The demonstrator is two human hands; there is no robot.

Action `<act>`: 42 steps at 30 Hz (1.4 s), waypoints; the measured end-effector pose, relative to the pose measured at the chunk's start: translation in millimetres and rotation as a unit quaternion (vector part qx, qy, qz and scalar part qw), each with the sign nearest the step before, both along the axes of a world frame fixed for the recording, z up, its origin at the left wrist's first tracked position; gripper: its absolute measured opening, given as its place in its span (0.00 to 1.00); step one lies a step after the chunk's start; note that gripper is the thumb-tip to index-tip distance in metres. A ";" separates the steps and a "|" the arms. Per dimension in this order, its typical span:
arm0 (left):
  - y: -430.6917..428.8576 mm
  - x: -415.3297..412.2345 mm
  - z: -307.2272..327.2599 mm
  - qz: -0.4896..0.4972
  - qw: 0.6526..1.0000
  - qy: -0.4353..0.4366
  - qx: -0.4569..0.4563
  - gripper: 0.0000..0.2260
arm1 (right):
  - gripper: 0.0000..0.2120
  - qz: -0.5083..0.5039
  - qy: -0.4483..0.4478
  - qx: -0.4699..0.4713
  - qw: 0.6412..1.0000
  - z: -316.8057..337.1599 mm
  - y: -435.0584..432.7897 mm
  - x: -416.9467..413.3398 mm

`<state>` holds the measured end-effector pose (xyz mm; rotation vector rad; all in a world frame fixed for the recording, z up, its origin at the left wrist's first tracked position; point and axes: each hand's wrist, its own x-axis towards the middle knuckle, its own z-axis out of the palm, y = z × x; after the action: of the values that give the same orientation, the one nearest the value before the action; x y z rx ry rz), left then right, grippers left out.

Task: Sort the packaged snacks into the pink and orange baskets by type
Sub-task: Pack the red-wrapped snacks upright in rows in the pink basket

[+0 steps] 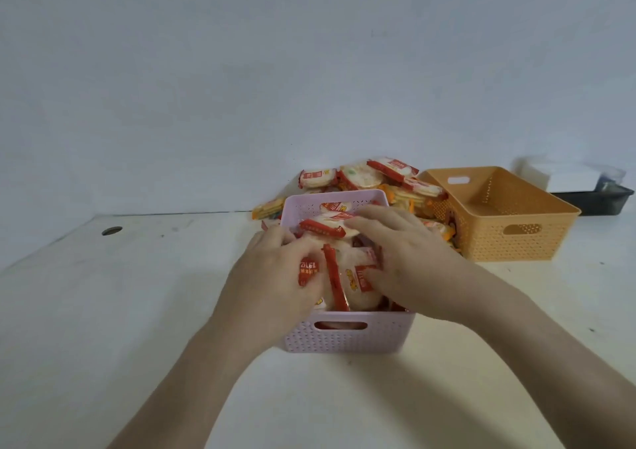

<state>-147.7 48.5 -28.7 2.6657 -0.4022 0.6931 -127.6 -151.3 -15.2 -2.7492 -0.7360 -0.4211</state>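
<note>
Packaged snacks in red-and-white wrappers (339, 276) filled the pink basket (347, 340), which stood on the white table (137, 311) directly in front of the person and served as the centre of the scene. Both bare hands were down among the packets inside it. The left hand (275, 276), at the basket's left side, had its fingers curled around a red-labelled packet (307, 271), gripping it. The right hand (402, 259), at the basket's right side, lay spread and flat over the packets, fingers extended and pressing on the wrappers rather than closed around any one of them. Between the two hands a packet with a long red edge strip (335, 281) stood nearly upright above the basket's near rim.

Behind the pink basket, against the pale wall (309, 70), a loose pile of snacks (375, 180) was heaped on the table, mixing red-trimmed round crackers with packets in yellow-orange wrappers (268, 207). To the right of the pink basket, just beside that pile, stood the orange basket (516, 235); the part of its interior in view held nothing. Farther right of the pink basket, beyond the orange one, a dark tray (599, 201) carried white material too blurred to identify. Far to the left of the pink basket, a round cable hole (112, 230) was set into the table surface.
</note>
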 end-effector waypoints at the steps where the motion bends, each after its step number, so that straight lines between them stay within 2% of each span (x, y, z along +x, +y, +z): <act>1: 2.3 6.1 0.8 -0.024 0.998 0.051 0.031 0.21 | 0.34 0.012 0.043 -0.043 0.998 3.7 1.4 0.5; 3: 7.4 18.7 5.6 -0.072 0.984 0.156 0.044 0.34 | 0.39 0.022 0.095 -0.105 0.990 6.9 5.6 3.3; 4: 8.6 25.1 7.7 -0.085 0.977 0.187 0.048 0.37 | 0.40 0.027 0.095 -0.111 0.989 6.3 8.2 6.3; 7: 6.3 38.4 8.3 -0.052 0.965 0.183 0.181 0.41 | 0.36 0.024 0.069 -0.098 0.992 -0.5 13.6 11.3; 10: 6.4 47.2 6.8 -0.013 0.946 0.158 0.284 0.39 | 0.13 0.039 0.001 0.001 0.999 3.1 12.7 11.1; 12: 8.0 50.7 5.5 -0.013 0.934 0.140 0.327 0.37 | 0.11 0.046 0.012 0.129 0.991 9.2 7.6 7.4; 14: 7.3 52.6 3.4 -0.015 0.925 0.122 0.359 0.36 | 0.11 0.035 0.054 0.179 0.982 11.5 4.1 2.9; 17: 3.6 52.6 -1.4 0.010 0.940 0.113 0.323 0.34 | 0.16 0.036 0.093 0.123 0.987 7.7 4.2 -5.0; 22: -4.1 49.5 -7.8 0.049 0.971 0.013 0.234 0.21 | 0.16 0.029 0.075 -0.038 0.996 11.8 7.4 -1.8; 26: -5.6 49.5 -8.4 0.069 0.973 -0.024 0.221 0.22 | 0.13 0.014 0.104 -0.110 0.988 9.9 11.7 0.9; 28: -2.6 50.7 -7.0 0.045 0.977 0.024 0.209 0.22 | 0.12 0.006 0.110 -0.129 0.985 9.4 14.3 4.4; 31: 3.3 49.8 1.7 0.013 0.967 0.190 0.167 0.24 | 0.10 -0.005 0.091 -0.179 0.980 7.7 19.4 10.4; 32: 5.1 48.2 7.1 -0.003 0.965 0.213 0.155 0.22 | 0.08 -0.008 0.080 -0.187 0.979 6.3 21.0 11.6; 34: 10.7 42.7 18.9 -0.043 0.967 0.217 0.129 0.15 | 0.03 -0.016 0.064 -0.193 0.979 4.5 24.1 12.8; 38: 15.3 26.2 41.0 -0.083 0.970 0.216 0.073 0.15 | 0.06 -0.040 0.037 -0.172 0.984 -0.4 24.3 11.6; 42: 16.5 21.6 53.8 -0.079 0.976 0.197 0.052 0.10 | 0.08 -0.068 0.027 -0.121 0.990 -3.5 24.8 10.2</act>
<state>-126.1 65.0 25.2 2.7407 -0.5418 0.0900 -117.4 -126.5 -18.7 -3.0374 -0.6255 -0.3000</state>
